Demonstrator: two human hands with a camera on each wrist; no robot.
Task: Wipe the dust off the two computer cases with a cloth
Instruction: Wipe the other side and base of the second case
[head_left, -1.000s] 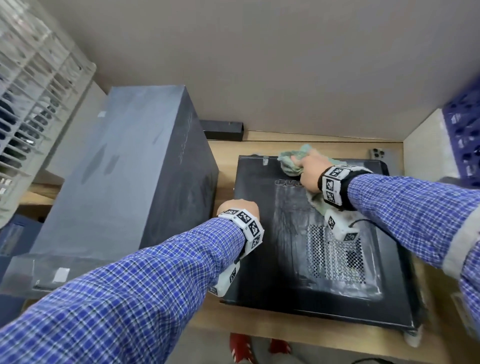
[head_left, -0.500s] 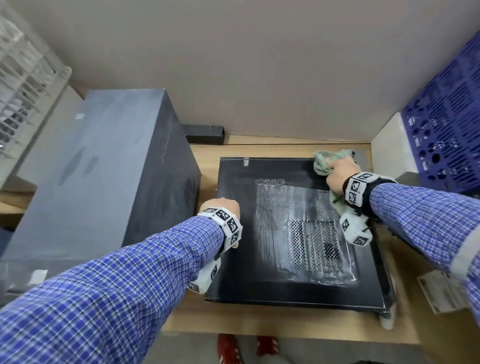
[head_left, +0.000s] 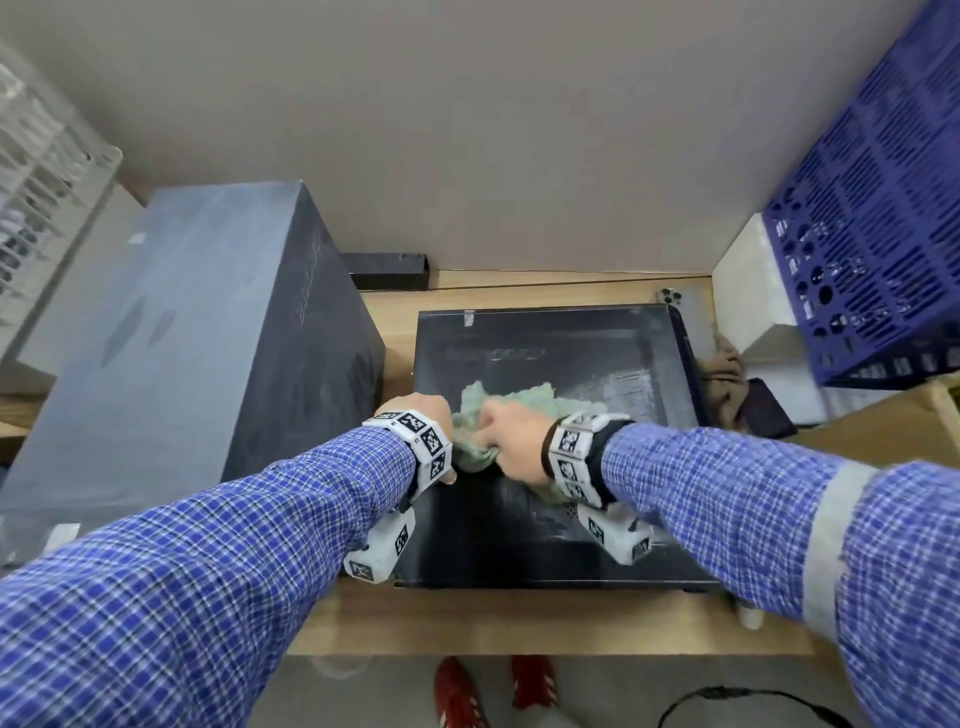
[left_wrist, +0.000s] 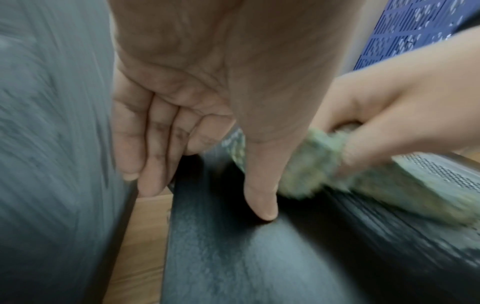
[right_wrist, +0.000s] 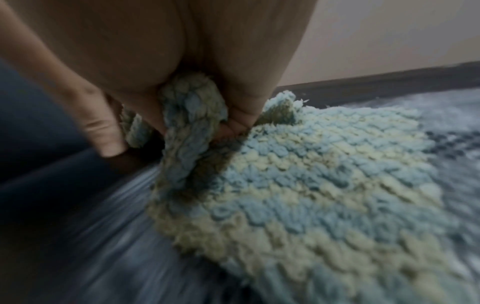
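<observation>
The cloth (head_left: 511, 402), a fluffy blue-and-cream thing, lies bunched on the top panel of the flat case (head_left: 597, 358), about at its middle and a little toward the left edge. The right hand (head_left: 511, 441) sits on top of it, fingers curled in so that a fold of the pile is squeezed up between them, the rest of the cloth spreading out flat past the knuckles onto the dark panel. The left hand (head_left: 423, 410) is just beside it, at the flat case's left edge: its thumb (left_wrist: 262, 197) is straight, tip pressed on the panel and nearly touching the cloth, while the other fingers (left_wrist: 153, 156) lie straight and together, pointing down into the gap between this case and the tall case (head_left: 197, 332) on the left, holding nothing. The tall case stands upright, its grey top dulled with dust and a few darker smudges. The flat case's panel shows pale streaks, and a perforated vent (left_wrist: 441, 172) shows by the right hand. Both cases rest on a wooden shelf (head_left: 467, 623) against a plain wall (head_left: 467, 130). A blue crate (head_left: 872, 208) stands at the right, a white crate (head_left: 41, 171) at the far left, and red shoes (head_left: 462, 691) show on the floor below.
</observation>
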